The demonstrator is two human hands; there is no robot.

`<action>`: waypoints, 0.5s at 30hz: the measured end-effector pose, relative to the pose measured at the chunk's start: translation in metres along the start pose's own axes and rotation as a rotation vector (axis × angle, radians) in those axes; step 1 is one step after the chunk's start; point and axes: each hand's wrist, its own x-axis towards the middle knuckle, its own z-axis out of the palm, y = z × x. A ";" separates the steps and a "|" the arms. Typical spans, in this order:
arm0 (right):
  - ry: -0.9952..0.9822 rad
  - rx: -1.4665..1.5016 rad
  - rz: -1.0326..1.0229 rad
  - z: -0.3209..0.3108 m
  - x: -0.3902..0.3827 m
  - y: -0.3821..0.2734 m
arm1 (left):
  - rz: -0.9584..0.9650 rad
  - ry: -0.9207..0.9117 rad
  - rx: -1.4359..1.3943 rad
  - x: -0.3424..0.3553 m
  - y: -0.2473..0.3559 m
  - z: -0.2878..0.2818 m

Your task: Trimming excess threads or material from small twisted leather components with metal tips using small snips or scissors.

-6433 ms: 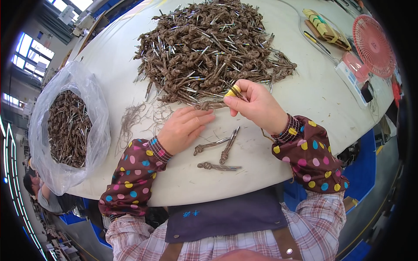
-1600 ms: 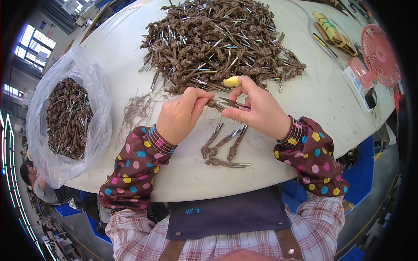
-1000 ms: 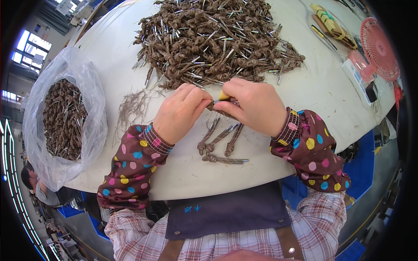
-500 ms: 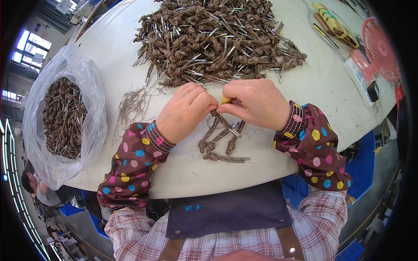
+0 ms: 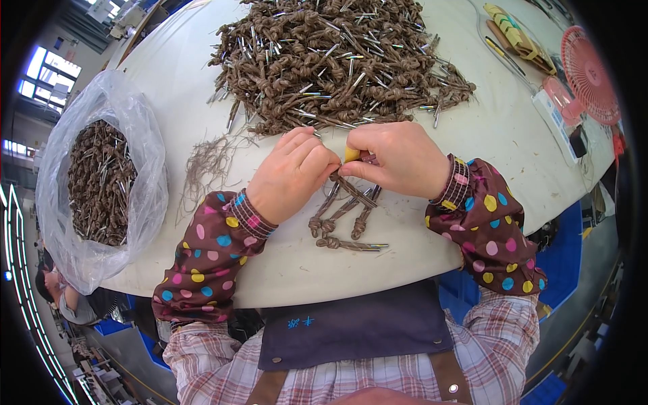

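My left hand (image 5: 290, 177) and my right hand (image 5: 406, 160) meet over the pale table, fingertips pinched together on a brown knotted cord (image 5: 356, 191) with a metal tip. Its knot is mostly hidden by the fingers. Something yellow (image 5: 352, 154) shows at my right index finger and thumb; I cannot make out whether it is worn or held. Below the hands lie several more knotted cords, one of them crosswise, a cord (image 5: 347, 245) with its knot to the left and its metal tips to the right.
A large heap of knotted cords (image 5: 331, 67) covers the far middle. Loose brown threads (image 5: 208, 162) lie left of my hands. A clear plastic bag (image 5: 150, 182) full of cords stands at left. At right are a pink fan (image 5: 590, 74), a white power strip (image 5: 557, 128) and a yellow-wrapped bundle (image 5: 516, 34).
My left hand has shifted slightly to the right, and the fingertips still pinch the cord. The held cord's tip has moved a little up and right. The cords on the table lie as before.
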 end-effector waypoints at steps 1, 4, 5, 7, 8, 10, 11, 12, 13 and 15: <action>0.000 0.002 -0.002 0.000 0.000 -0.001 | 0.004 -0.004 0.004 0.000 0.000 -0.001; -0.021 -0.009 -0.002 0.000 0.001 0.000 | -0.043 0.053 0.040 -0.001 0.000 0.000; 0.023 0.100 0.030 0.003 0.000 0.003 | -0.041 0.054 0.042 -0.001 -0.003 0.001; 0.069 0.210 0.056 0.006 -0.002 0.005 | -0.159 0.201 0.108 -0.004 -0.012 0.003; 0.132 0.247 0.072 0.007 -0.003 0.004 | -0.159 0.201 0.115 -0.006 -0.014 0.002; 0.198 0.282 0.087 0.011 -0.004 0.004 | -0.507 0.203 -0.049 -0.009 -0.013 0.001; 0.177 0.399 0.165 0.015 -0.004 0.007 | -0.503 0.205 -0.047 -0.008 -0.011 -0.002; 0.155 0.515 0.244 0.018 -0.004 0.008 | -0.571 0.178 -0.134 -0.007 -0.009 -0.005; 0.156 0.513 0.245 0.019 -0.004 0.009 | -0.642 0.149 -0.224 -0.007 -0.009 -0.005; 0.153 0.691 0.393 0.021 -0.003 0.009 | -0.739 0.085 -0.399 -0.011 -0.014 -0.001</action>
